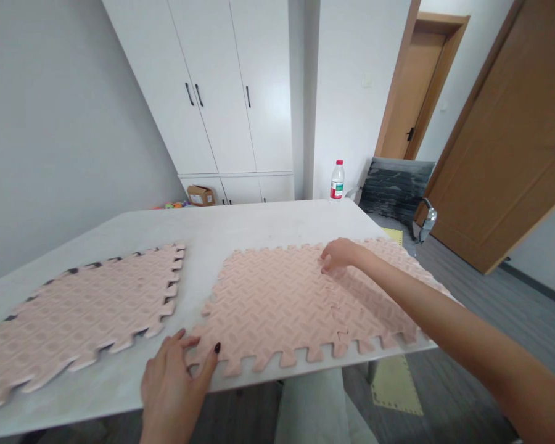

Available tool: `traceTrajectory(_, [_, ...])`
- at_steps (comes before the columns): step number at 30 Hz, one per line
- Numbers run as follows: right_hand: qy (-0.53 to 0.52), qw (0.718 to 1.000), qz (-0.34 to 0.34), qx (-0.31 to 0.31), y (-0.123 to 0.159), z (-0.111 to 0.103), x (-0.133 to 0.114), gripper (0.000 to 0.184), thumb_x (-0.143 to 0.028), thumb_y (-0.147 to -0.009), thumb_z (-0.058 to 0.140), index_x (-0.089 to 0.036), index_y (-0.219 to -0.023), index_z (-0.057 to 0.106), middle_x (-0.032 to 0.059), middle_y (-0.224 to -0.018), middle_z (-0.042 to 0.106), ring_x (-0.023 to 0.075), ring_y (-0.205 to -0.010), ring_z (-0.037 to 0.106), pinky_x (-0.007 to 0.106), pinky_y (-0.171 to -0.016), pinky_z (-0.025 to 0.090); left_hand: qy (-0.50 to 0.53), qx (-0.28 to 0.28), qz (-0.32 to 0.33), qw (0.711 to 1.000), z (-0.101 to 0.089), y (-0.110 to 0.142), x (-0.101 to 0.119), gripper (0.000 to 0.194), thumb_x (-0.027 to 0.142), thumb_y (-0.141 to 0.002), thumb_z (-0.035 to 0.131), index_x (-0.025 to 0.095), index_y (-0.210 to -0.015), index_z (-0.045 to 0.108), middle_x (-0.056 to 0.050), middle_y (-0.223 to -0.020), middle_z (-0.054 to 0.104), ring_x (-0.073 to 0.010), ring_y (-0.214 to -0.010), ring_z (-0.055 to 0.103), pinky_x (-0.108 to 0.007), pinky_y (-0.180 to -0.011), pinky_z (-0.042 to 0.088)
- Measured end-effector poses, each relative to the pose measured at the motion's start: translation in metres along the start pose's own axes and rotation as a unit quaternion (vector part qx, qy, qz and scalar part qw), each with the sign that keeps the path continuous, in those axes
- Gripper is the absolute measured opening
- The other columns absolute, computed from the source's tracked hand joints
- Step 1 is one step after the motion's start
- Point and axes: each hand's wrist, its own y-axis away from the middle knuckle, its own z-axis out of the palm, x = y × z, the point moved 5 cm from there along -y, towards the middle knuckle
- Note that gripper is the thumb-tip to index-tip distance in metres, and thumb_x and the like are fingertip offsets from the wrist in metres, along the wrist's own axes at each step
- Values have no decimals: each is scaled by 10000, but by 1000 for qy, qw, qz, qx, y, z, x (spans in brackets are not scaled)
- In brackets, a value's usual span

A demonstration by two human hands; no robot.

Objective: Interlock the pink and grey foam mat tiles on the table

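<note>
Two pink foam puzzle mats lie joined on the white table [240, 225]: one mat [268, 308] in the middle and a second mat [388, 277] at the right edge. My left hand [176, 382] lies flat and open on the near left corner of the middle mat, fingers spread. My right hand [340, 254] reaches across with fingers curled, pressing on the seam between the two mats near their far side. A third pink mat [87, 308] lies apart at the left.
A plastic water bottle [337, 180] stands at the table's far right corner. A grey chair [393, 185] sits behind it. White cupboards, a cardboard box [200, 195] and wooden doors stand beyond. Yellow mat pieces [395, 385] lie on the floor.
</note>
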Motion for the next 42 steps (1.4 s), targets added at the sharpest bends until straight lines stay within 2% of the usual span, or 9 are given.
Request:
traceTrajectory(6, [15, 1000, 7, 13, 9, 0, -2, 502, -596, -722, 641, -294, -1123, 673, 81, -1102, 661, 279, -978, 622, 334, -776, 461, 31, 11, 61, 998, 11, 0, 19, 386, 554, -724, 532, 199, -870, 494, -183, -1230, 568, -346, -1190, 487, -503, -966, 400])
traceTrajectory(9, [13, 1000, -18, 20, 14, 1, -1, 449, -600, -774, 591, -300, -1099, 675, 75, -1070, 652, 249, -941, 627, 308, -757, 454, 14, 53, 55, 997, -2, 2, 53, 312, 469, -793, 495, 193, -935, 522, -157, -1238, 578, -348, -1266, 430, -562, -1026, 314])
traceTrajectory(12, [7, 998, -51, 31, 16, 3, -1, 406, -569, -813, 565, -272, -1064, 683, 89, -1019, 640, 245, -923, 620, 305, -750, 445, 42, 76, 92, 992, -19, 5, 105, 311, 365, -842, 483, 170, -1082, 520, -147, -1261, 575, -308, -1311, 395, -563, -1083, 240])
traceTrajectory(14, [0, 997, -64, 42, 17, 6, 0, 406, -555, -817, 570, -247, -1056, 683, 106, -1002, 628, 254, -918, 611, 319, -763, 439, 84, 8, 183, 980, -20, 10, 149, 348, 297, -866, 463, 164, -1186, 495, -133, -1282, 574, -255, -1297, 425, -509, -1100, 261])
traceTrajectory(17, [-24, 994, -77, 70, 23, 13, 4, 419, -557, -862, 503, -240, -1081, 667, 109, -1025, 599, 243, -943, 587, 323, -801, 428, 129, -153, 326, 924, -9, 25, 211, 466, 279, -881, 458, 194, -1337, 421, -90, -1395, 495, -210, -1309, 416, -438, -1099, 318])
traceTrajectory(20, [-60, 989, -76, 108, 30, 23, 10, 467, -559, -914, 400, -259, -1217, 591, 92, -1106, 557, 208, -998, 550, 299, -836, 416, 145, -243, 352, 892, 2, 36, 246, 457, 322, -909, 432, 236, -1358, 430, -37, -1433, 460, -207, -1344, 370, -444, -1124, 299])
traceTrajectory(27, [-105, 981, -72, 149, 29, 37, 13, 534, -579, -900, 415, -236, -1292, 535, 112, -1124, 526, 222, -1021, 507, 324, -862, 401, 141, -281, 310, 897, 14, 38, 256, 416, 333, -916, 419, 249, -1317, 495, -50, -1447, 442, -218, -1357, 352, -471, -1136, 274])
traceTrajectory(37, [-130, 982, -84, 104, 8, 25, 27, 518, -572, -882, 459, -236, -1262, 563, 69, -1027, 630, 187, -922, 592, 267, -797, 417, 122, -250, 293, 915, 10, 29, 274, 252, 234, -872, 459, 206, -1078, 601, -74, -1242, 594, -243, -1129, 530, -449, -1003, 413])
traceTrajectory(42, [-125, 988, -39, 83, -19, 26, 27, 508, -509, -925, 369, -251, -1346, 486, 63, -1061, 676, 210, -957, 625, 289, -800, 440, 120, -234, 283, 922, 18, 29, 275, 435, 249, -878, 460, 175, -1306, 485, -73, -1220, 605, -241, -1092, 540, -450, -995, 425])
